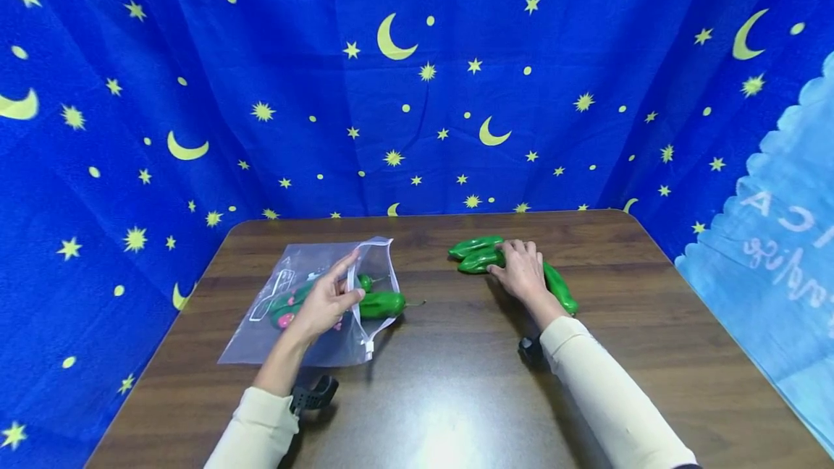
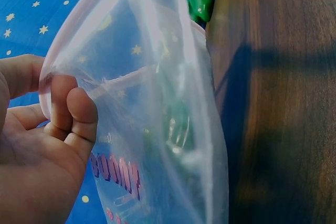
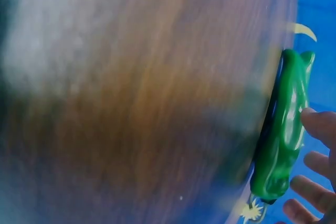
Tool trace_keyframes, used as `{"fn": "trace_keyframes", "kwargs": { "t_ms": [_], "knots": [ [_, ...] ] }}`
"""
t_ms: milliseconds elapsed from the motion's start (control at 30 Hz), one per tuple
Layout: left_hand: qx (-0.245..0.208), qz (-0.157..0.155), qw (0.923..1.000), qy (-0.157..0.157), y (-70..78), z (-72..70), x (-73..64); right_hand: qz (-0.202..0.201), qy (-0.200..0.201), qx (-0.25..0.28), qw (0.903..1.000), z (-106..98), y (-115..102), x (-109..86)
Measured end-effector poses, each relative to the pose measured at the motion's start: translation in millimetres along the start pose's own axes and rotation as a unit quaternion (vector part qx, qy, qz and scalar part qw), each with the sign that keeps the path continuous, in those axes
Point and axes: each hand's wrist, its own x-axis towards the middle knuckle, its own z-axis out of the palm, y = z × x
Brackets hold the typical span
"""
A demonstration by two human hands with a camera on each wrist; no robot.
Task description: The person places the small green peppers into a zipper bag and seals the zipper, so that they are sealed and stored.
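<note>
In the head view my left hand (image 1: 323,302) pinches the rim of a clear zip bag (image 1: 260,339) lying on the left of the table, its mouth toward the right. Green peppers show inside it, and one green pepper (image 1: 381,305) sticks out of the mouth, stem first. The left wrist view shows thumb and fingers on the pink-edged rim (image 2: 47,85). My right hand (image 1: 523,271) is over the right-hand peppers, fingers spread beside a green pepper (image 3: 283,124). Two peppers (image 1: 478,260) lie left of that hand, another pepper (image 1: 560,289) on its right.
The brown wooden table (image 1: 449,368) carries everything. A blue cloth (image 1: 443,93) with moons and stars hangs behind and at the sides, and a light blue cloth (image 1: 782,237) hangs at the right. Black straps (image 1: 316,393) are on both wrists.
</note>
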Motion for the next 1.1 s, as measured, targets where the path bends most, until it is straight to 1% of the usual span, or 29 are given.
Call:
{"fn": "trace_keyframes", "kwargs": {
  "t_ms": [200,433,667,1100],
  "knots": [
    [0.003,-0.006,1.0000,-0.005,2.1,-0.4,1.1,0.002,-0.009,-0.008,0.9999,0,6,3.0],
    [-0.001,-0.003,1.0000,-0.005,1.2,0.0,1.7,-0.001,-0.019,-0.013,0.9997,2,9,3.1],
    [0.004,-0.004,1.0000,-0.004,1.6,-0.1,1.1,-0.006,-0.036,-0.003,0.9993,5,8,-4.2],
    [-0.002,0.000,1.0000,-0.003,2.2,0.4,-0.4,-0.008,-0.036,0.019,0.9991,5,12,-19.2]
  ]
}}
